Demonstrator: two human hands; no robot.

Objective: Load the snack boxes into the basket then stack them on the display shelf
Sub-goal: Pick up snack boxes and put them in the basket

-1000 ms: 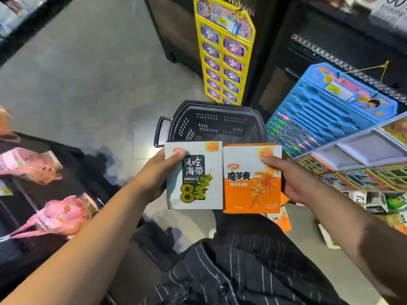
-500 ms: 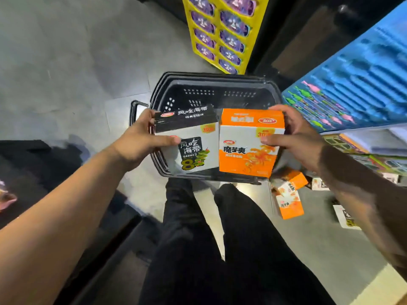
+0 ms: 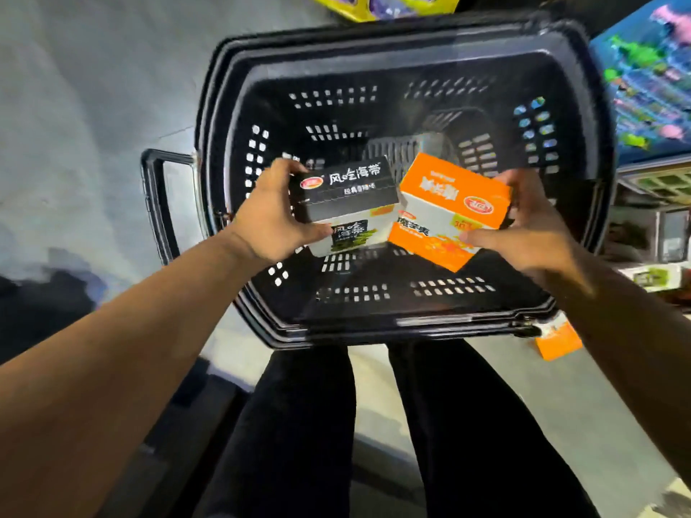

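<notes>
Lower and farther in than half a second ago: now over the middle of the basket [image 3: 374, 327] on the floor [image 3: 93, 106], not at its near rim. Gripped in the left hand [image 3: 273, 214], thumb across the front: black box [image 3: 351, 196], upright. Clasped in the right hand [image 3: 534, 233], fingers curled round it: orange box [image 3: 448, 211], newly tilted, touching the black one. Outside the near right corner, a spare box [image 3: 559, 343].

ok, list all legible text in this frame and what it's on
"风吃海带": black top face of the black-and-white cardboard snack box held in the left hand.
"魔芋爽": front of the orange cardboard snack box held in the right hand.
"30": yellow tag on that orange box; anything after it is blurred.
Too blurred to read: the small line under the black title, both red oval logos, and the blue display panel.
</notes>
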